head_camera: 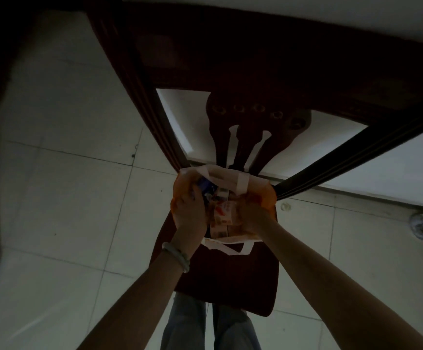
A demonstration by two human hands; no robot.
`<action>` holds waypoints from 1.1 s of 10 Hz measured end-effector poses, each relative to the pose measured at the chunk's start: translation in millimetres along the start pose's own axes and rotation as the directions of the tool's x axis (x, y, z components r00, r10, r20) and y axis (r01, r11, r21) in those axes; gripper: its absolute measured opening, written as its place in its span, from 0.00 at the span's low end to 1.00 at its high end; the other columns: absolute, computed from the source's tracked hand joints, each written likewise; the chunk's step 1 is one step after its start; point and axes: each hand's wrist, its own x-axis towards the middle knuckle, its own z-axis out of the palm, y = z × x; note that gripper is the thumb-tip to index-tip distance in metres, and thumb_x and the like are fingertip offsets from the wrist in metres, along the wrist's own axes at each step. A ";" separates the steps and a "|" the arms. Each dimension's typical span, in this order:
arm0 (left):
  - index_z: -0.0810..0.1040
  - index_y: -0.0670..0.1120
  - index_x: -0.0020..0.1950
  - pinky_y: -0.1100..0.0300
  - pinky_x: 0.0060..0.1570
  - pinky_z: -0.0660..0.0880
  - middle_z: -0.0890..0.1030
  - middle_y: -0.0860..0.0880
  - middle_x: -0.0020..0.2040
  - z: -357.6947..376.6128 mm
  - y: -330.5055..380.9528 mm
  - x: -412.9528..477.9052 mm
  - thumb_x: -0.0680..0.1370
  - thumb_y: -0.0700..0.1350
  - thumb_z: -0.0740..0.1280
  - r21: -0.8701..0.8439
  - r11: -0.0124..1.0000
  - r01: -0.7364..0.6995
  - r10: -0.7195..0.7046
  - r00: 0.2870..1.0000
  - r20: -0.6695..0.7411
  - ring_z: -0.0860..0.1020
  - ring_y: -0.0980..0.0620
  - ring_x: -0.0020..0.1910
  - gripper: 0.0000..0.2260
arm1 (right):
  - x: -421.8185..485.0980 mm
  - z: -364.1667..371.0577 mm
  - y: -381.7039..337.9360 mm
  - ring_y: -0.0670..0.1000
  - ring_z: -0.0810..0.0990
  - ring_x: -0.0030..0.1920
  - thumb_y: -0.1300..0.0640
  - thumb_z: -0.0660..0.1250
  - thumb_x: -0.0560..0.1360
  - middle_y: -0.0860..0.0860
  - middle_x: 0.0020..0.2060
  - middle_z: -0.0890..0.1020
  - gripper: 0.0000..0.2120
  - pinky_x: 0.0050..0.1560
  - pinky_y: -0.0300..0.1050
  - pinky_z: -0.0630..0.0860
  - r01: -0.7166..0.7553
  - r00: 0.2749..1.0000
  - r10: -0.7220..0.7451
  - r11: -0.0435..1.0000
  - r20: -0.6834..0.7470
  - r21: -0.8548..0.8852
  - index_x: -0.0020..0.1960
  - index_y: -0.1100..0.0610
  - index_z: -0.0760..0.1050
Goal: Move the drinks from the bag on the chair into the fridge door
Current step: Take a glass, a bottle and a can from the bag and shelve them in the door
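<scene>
Orange bag (267, 195) on chair (230, 279), white handles; both hands, left hand (189, 213) and right hand (252, 214), closed on cartons (224, 213) inside.

Dim, underexposed, soft blur, edges warped

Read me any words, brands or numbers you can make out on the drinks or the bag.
None can be read.
Cartons in the bag: red and white print, too blurred and dim to read.
Blue pack by the left hand: print too blurred.
Bag: no lettering shows on its visible parts.
</scene>
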 end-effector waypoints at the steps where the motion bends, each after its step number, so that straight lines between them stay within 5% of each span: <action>1: 0.58 0.42 0.72 0.49 0.55 0.72 0.71 0.37 0.62 -13.1 -3.5 -20.9 0.75 0.52 0.67 -0.111 0.993 -0.032 0.019 0.994 -0.112 0.72 0.40 0.56 0.31 | -9.5 -8.3 -3.1 0.60 0.66 0.67 0.60 0.61 0.77 0.60 0.69 0.66 0.22 0.63 0.47 0.64 0.013 1.000 -0.015 0.995 -0.018 -0.096 0.70 0.60 0.63; 3: 0.72 0.40 0.60 0.51 0.45 0.73 0.77 0.41 0.50 -57.0 -23.5 -48.4 0.68 0.58 0.72 -0.245 0.945 -0.218 0.119 0.924 -0.363 0.75 0.42 0.48 0.29 | -46.5 -45.3 -31.0 0.55 0.75 0.55 0.53 0.61 0.77 0.55 0.58 0.76 0.16 0.53 0.43 0.72 0.209 0.978 -0.209 0.957 0.024 -0.203 0.63 0.58 0.68; 5: 0.69 0.39 0.66 0.50 0.55 0.71 0.74 0.39 0.58 -123.0 -43.6 -96.1 0.66 0.48 0.76 -0.406 0.881 -0.242 0.025 0.882 -0.471 0.72 0.41 0.56 0.33 | -98.7 -87.4 -85.0 0.51 0.80 0.47 0.40 0.62 0.73 0.51 0.46 0.82 0.19 0.49 0.47 0.77 0.304 0.936 -0.338 0.917 -0.101 -0.258 0.53 0.54 0.77; 7: 0.65 0.41 0.69 0.57 0.57 0.67 0.71 0.40 0.62 -178.7 -71.8 -159.3 0.66 0.46 0.76 -0.518 0.822 -0.238 -0.081 0.851 -0.520 0.71 0.43 0.60 0.35 | -182.8 -149.9 -155.8 0.50 0.76 0.40 0.48 0.62 0.71 0.48 0.41 0.77 0.04 0.38 0.42 0.70 0.379 0.843 -0.507 0.798 -0.182 -0.468 0.43 0.47 0.71; 8: 0.67 0.39 0.67 0.55 0.56 0.69 0.74 0.41 0.58 -189.5 -87.8 -191.2 0.67 0.53 0.71 -0.533 0.816 -0.224 -0.169 0.790 -0.589 0.72 0.44 0.57 0.33 | -228.4 -177.9 -184.6 0.49 0.78 0.41 0.50 0.65 0.71 0.47 0.38 0.76 0.08 0.37 0.42 0.71 0.434 0.763 -0.608 0.733 -0.219 -0.524 0.42 0.54 0.73; 9: 0.68 0.39 0.65 0.54 0.54 0.70 0.76 0.43 0.56 -190.7 -110.2 -222.1 0.66 0.50 0.75 -0.573 0.791 -0.215 -0.265 0.724 -0.637 0.72 0.46 0.55 0.32 | -264.2 -185.9 -216.6 0.48 0.77 0.44 0.47 0.68 0.69 0.47 0.42 0.78 0.11 0.43 0.42 0.72 0.531 0.696 -0.674 0.716 -0.247 -0.454 0.47 0.53 0.76; 11: 0.66 0.43 0.67 0.60 0.54 0.66 0.72 0.53 0.56 -193.2 -176.4 -304.8 0.65 0.46 0.78 -0.677 0.707 -0.204 -0.447 0.614 -0.651 0.67 0.54 0.56 0.35 | -318.7 -148.9 -299.6 0.53 0.78 0.36 0.54 0.74 0.65 0.53 0.34 0.80 0.11 0.36 0.44 0.74 0.727 0.526 -0.813 0.582 -0.250 -0.363 0.40 0.61 0.78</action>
